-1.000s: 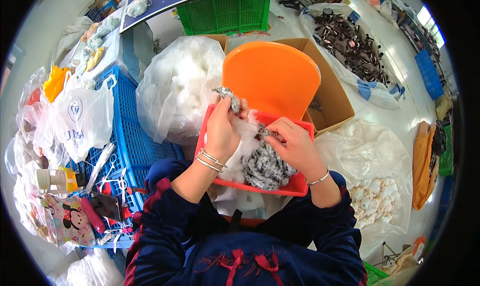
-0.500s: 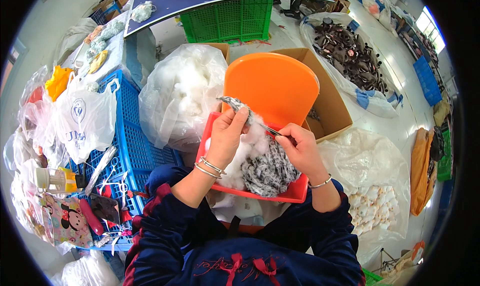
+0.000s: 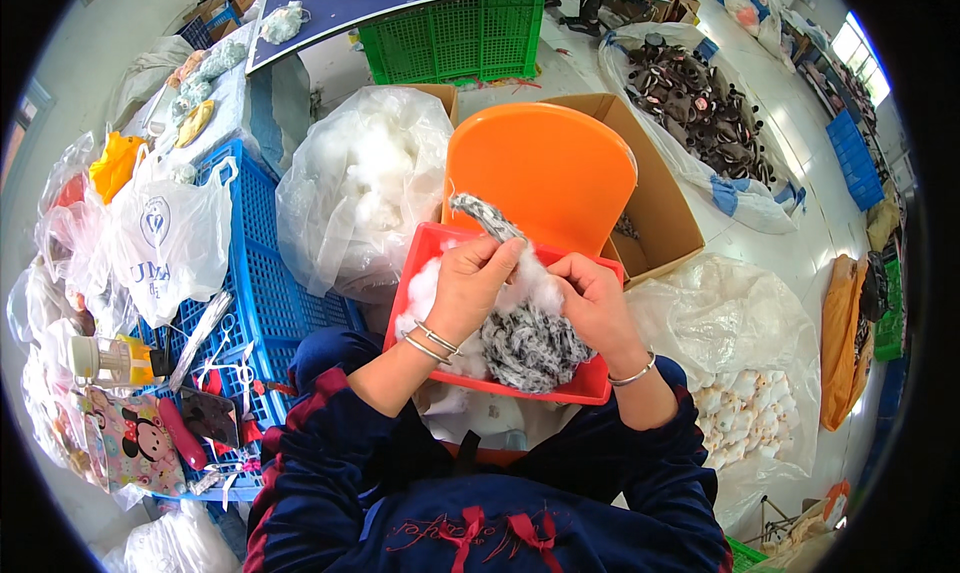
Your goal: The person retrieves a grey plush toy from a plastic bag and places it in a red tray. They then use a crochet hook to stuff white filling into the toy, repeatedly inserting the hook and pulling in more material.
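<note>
My left hand (image 3: 470,288) pinches a narrow, fuzzy grey-and-white knitted piece (image 3: 484,215), whose free end points up and to the left. Close beside it, my right hand (image 3: 603,308) has its fingers closed at a tuft of white stuffing (image 3: 543,291); what lies between those fingertips is hidden. Both hands are over a red plastic tray (image 3: 596,381). Inside the tray, loose white stuffing lies on the left and a heap of fuzzy grey-and-white knitted pieces (image 3: 532,351) on the right.
An orange chair back (image 3: 545,168) rises behind the tray, with a cardboard box (image 3: 665,213) beside it. A clear bag of stuffing (image 3: 370,188) stands at left, near blue crates (image 3: 255,198) bearing scissors and bags. To the right lies a plastic sack with small whitish pieces (image 3: 745,418).
My left hand has shifted slightly right and down with the knitted piece. The thin metal tool seen in my right hand is now out of sight, and that hand has turned, fingers nearer the stuffing.
</note>
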Demonstrator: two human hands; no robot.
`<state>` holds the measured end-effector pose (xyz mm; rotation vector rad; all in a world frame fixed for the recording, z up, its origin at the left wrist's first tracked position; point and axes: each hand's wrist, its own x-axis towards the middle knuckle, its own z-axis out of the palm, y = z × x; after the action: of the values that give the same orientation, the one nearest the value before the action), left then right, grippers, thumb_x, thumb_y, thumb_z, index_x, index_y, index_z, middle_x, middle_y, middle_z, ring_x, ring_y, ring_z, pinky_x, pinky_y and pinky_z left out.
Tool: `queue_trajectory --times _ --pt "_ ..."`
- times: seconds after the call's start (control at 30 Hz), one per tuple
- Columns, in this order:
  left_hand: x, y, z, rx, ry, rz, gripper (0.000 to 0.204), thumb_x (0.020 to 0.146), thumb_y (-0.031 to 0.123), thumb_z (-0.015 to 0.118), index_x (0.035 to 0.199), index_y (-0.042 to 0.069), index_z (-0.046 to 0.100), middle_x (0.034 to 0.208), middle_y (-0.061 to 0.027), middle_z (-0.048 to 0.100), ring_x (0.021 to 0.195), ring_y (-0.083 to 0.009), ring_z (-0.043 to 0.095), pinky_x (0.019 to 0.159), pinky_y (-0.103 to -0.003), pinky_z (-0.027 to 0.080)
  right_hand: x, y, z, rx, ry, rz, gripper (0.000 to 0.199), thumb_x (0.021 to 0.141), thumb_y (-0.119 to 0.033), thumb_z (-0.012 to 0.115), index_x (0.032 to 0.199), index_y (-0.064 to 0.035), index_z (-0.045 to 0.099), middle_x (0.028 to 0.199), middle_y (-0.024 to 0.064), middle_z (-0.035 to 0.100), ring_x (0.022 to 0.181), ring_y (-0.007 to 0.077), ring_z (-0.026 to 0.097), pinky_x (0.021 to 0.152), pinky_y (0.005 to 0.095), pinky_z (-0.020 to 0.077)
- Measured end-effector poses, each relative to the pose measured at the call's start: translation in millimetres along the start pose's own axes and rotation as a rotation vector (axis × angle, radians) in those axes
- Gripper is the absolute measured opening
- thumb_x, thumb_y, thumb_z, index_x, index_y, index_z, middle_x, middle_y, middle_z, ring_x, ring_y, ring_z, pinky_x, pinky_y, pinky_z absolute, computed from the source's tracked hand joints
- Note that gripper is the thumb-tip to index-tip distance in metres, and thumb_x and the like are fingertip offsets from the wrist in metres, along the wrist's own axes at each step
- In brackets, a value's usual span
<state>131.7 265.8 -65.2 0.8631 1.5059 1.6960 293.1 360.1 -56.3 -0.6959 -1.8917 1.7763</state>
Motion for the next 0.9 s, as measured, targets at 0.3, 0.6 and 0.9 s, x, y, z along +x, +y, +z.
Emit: queue_trajectory --times 0.3,0.6,0.9 --pt "17 15 -16 -0.222 0.071 -0.118 0.025 0.093 0.017 0.066 0.072 0.006 0.06 0.067 -0.0004 0.061 0.06 -0.0067 0.053 0.057 -0.022 0.042 7 -15 -32 -0.372 0.048 -0.098 0.012 0.088 -0.005 0.067 0.099 0.0002 0.065 0.077 0.0014 0.061 0.066 0.0068 0.053 0.062 0.0222 0.0448" --pt "17 9 -20 -0.502 -0.02 -0.205 0.016 0.094 0.013 0.064 0.08 0.006 0.059 0.073 -0.004 0.062 0.064 -0.0116 0.056 0.065 -0.027 0.049 5 -22 -21 -0.596 0.153 -0.363 0.016 0.08 -0.008 0.075 0.09 -0.0013 0.063 0.074 0.0085 0.06 0.06 0.0185 0.056 0.058 0.0282 0.0453" --pt "12 10 -18 -0.376 -0.019 -0.209 0.02 0.094 0.017 0.065 0.079 0.004 0.063 0.073 -0.003 0.063 0.065 -0.0088 0.056 0.062 -0.023 0.046 7 -12 -12 -0.517 0.158 -0.377 0.012 0.085 -0.007 0.072 0.087 0.0 0.062 0.071 0.0095 0.06 0.056 0.0162 0.055 0.054 0.0278 0.044"
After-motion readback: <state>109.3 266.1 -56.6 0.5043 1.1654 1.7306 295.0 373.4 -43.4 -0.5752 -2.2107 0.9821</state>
